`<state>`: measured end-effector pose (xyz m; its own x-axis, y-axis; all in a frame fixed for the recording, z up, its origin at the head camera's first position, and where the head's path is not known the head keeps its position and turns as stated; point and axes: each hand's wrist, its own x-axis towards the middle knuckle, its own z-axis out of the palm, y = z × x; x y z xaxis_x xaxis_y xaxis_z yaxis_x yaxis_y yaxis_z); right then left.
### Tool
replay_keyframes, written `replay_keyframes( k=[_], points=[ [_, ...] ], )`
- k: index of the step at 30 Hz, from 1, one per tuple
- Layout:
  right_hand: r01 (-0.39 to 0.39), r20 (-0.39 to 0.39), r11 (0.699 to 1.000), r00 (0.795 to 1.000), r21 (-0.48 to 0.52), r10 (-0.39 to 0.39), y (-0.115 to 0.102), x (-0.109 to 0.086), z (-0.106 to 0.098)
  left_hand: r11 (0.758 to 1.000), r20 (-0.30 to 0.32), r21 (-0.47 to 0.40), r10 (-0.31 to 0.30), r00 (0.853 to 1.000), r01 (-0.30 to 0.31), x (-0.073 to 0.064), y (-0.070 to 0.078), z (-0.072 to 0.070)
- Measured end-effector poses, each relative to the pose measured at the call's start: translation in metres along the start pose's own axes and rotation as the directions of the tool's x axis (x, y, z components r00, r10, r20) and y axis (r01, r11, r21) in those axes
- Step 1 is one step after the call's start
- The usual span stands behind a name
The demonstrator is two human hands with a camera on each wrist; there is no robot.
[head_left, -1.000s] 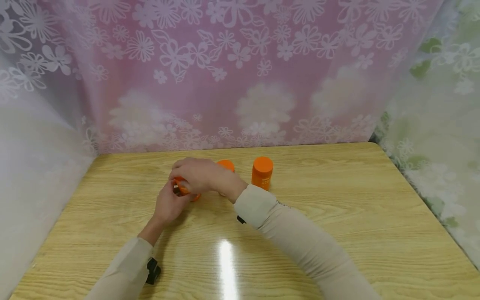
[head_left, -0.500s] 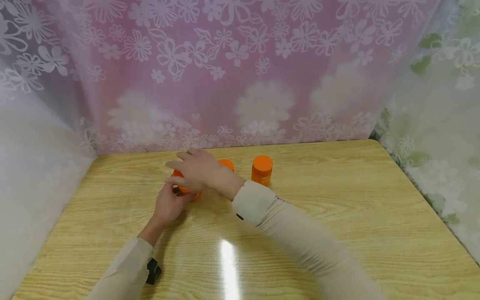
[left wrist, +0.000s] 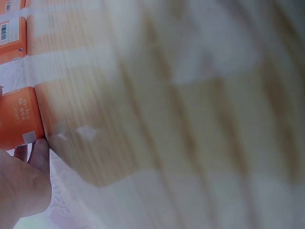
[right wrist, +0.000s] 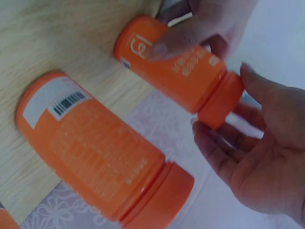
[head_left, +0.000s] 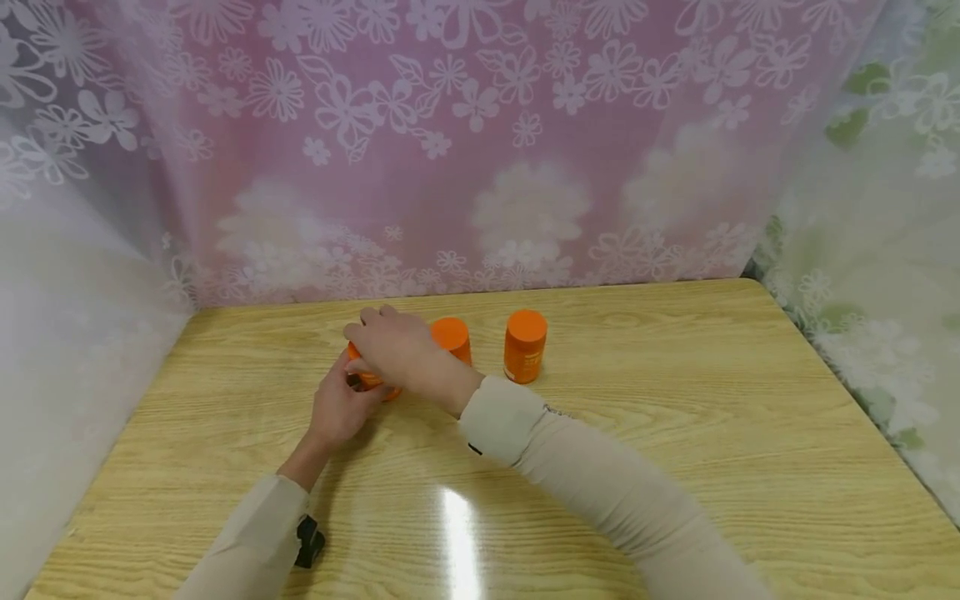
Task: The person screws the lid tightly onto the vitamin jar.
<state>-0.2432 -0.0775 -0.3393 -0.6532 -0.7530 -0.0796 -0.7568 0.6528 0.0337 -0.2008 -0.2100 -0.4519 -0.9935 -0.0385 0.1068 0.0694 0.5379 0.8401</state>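
An orange plastic bottle [right wrist: 164, 64] with white print stands upright on the table, left of the middle. My left hand [head_left: 341, 408] grips it low on the body; in the right wrist view the thumb lies across the print. From above, my right hand [head_left: 401, 350] holds the bottle's orange screw cap [right wrist: 221, 100], thumb on one side and fingertips on the other. In the head view the right hand hides much of this bottle. The left wrist view shows the bottle's base on the wood, with left fingers [left wrist: 40, 155] beside it.
A second orange bottle [head_left: 452, 335] stands just right of the held one, partly behind the right forearm. Farther right is a third like it [head_left: 525, 346]. The wooden table [head_left: 675, 400] backs onto a pink flowered curtain [head_left: 420, 192], with pale cloth at both sides.
Half a second ago the right hand's fingers were spread and lifted over the cap; now they are drawn in around it again. The left hand and the bottle have stayed in place.
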Motion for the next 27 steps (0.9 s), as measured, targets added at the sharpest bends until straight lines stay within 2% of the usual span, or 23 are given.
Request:
replay_keyframes(
  k=[4, 7, 11, 14, 17, 21, 24, 27],
  points=[
    [-0.029, 0.015, 1.000, 0.999, 0.012, 0.029, 0.000, 0.000, 0.002, 1.000, 0.001, -0.020, 0.016, 1.000, -0.016, 0.001, 0.000, 0.001],
    [0.055, 0.071, 0.995, 0.996, 0.080, -0.061, 0.006, 0.000, -0.001, 0.999, 0.017, -0.042, 0.008, 1.000, -0.007, 0.000, 0.000, 0.000],
    [0.166, 0.115, 0.970, 0.975, 0.179, -0.188, 0.009, 0.002, -0.006, 0.999, 0.020, -0.039, -0.019, 1.000, 0.020, -0.003, 0.000, -0.002],
    [0.134, 0.074, 0.973, 0.986, 0.190, -0.150, 0.005, -0.001, -0.005, 0.999, 0.020, -0.027, -0.027, 0.999, 0.028, -0.003, 0.001, -0.002],
    [0.052, 0.011, 0.987, 0.998, 0.152, -0.054, -0.004, -0.003, -0.003, 1.000, 0.011, -0.004, -0.023, 1.000, 0.023, -0.002, 0.000, -0.002],
    [-0.043, -0.022, 0.990, 0.999, 0.134, 0.047, -0.014, -0.003, 0.000, 0.999, -0.006, 0.025, -0.032, 0.999, 0.032, -0.001, -0.001, -0.002],
    [-0.062, -0.017, 0.986, 0.998, 0.156, 0.066, -0.015, -0.003, 0.001, 0.999, 0.000, 0.022, -0.034, 0.999, 0.034, -0.002, -0.001, -0.002],
    [-0.034, 0.011, 0.983, 0.999, 0.178, 0.032, -0.008, -0.002, 0.002, 1.000, 0.022, -0.001, -0.022, 1.000, 0.022, -0.002, -0.003, -0.002]
  ],
)
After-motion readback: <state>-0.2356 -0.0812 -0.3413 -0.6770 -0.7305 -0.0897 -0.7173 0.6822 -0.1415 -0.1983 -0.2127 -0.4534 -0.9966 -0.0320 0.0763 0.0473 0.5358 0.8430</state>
